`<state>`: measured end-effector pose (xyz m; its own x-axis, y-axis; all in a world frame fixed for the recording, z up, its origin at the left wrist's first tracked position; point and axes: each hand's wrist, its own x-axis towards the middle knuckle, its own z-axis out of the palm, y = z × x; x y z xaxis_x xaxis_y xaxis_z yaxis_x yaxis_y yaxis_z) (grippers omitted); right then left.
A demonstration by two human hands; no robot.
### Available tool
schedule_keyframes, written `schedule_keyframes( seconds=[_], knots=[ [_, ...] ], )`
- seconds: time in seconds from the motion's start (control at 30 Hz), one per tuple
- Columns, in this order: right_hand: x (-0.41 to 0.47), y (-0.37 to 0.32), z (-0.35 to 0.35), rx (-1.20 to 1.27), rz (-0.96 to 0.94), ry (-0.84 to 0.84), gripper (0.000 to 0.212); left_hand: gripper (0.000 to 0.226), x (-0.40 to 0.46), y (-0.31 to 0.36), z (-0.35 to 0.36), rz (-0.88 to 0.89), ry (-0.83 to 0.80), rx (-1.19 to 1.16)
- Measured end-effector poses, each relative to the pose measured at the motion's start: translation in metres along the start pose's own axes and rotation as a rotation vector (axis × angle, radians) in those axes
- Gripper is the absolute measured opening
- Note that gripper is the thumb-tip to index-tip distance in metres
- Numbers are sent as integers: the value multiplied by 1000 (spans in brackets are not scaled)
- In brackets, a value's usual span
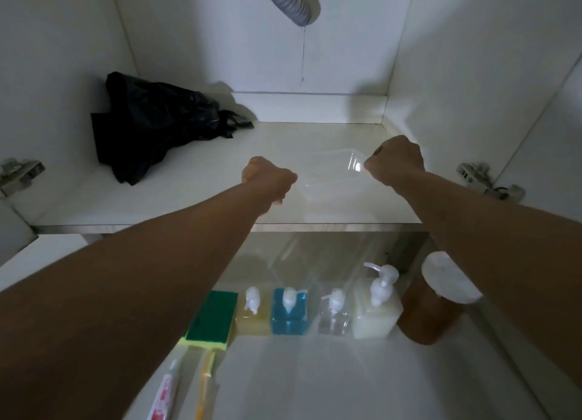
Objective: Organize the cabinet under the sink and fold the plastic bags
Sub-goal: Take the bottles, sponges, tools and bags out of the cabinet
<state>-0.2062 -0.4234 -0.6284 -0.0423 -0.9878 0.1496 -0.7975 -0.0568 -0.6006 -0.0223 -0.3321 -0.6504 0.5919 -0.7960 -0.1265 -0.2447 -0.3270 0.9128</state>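
Both arms stretched into cabinet; left hand (267, 180) and right hand (397, 160) gripping one clear container (333, 177). Beside: one black bag (151, 123). Below: four pump bottles (318, 309).

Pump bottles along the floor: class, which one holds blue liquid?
The second pump bottle from the left, next to the yellowish one. The others look yellowish, clear or creamy white.

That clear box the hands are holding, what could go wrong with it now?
The clear box is see-through and hard to spot on the white shelf, so it may get bumped. The right hand pinches only a corner and the left hand one edge, so it could tip. Sliding it left might snag the black bags.
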Motion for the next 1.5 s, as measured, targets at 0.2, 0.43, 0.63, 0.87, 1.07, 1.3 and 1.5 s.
schedule_keyframes(
  seconds=[0.2,0.43,0.63,0.87,1.07,1.3,1.5],
  knots=[
    [28,13,-2,106,122,-73,15,49,32,22,28,57,-11,84],
    [45,24,19,291,209,-158,11,4,61,25,42,107,23,208],
    [41,25,21,346,207,-124,16,14,52,14,36,2,23,184],
    [5,7,3,449,141,-231,27,25,6,16,-5,52,-167,187],
    [-65,-11,-8,361,83,-367,20,20,-56,-2,-52,17,-265,220],
    [-154,-13,-3,286,-2,-593,15,13,-111,-59,-93,-159,-386,244],
    [-211,28,34,180,39,-775,45,17,-144,-136,-91,-280,-486,338]
  ],
)
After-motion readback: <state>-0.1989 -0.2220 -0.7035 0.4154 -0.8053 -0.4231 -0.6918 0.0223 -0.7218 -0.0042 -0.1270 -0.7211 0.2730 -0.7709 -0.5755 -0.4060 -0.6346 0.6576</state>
